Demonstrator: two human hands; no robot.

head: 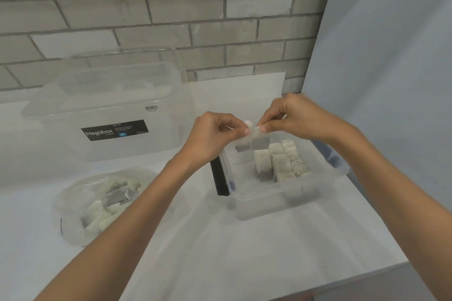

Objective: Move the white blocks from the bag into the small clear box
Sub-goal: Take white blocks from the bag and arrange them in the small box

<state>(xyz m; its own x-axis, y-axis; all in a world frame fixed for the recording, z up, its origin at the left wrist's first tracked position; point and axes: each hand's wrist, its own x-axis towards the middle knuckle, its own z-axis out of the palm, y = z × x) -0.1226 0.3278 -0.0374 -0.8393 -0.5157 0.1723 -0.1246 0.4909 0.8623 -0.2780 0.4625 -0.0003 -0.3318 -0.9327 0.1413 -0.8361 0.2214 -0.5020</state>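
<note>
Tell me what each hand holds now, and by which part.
The left hand pinches one white block by its upper end; the right hand pinches a second white block by its upper edge. Both hang above the small clear box.

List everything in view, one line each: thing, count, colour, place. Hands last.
small clear box: one, clear, open, table centre-right
blocks in box: several, white, packed at its far right
held blocks: apparently two, white with grey faces, above the box's far left corner
bag: one, clear plastic, table front left
blocks in bag: several, white and grey
large clear box: one, lidded, black Megabox label, back left
black strip: one, against the small box's left side
table: one, white
brick wall: grey, behind
panel: pale blue, right
left hand: pinches one held block
right hand: pinches the other
</note>
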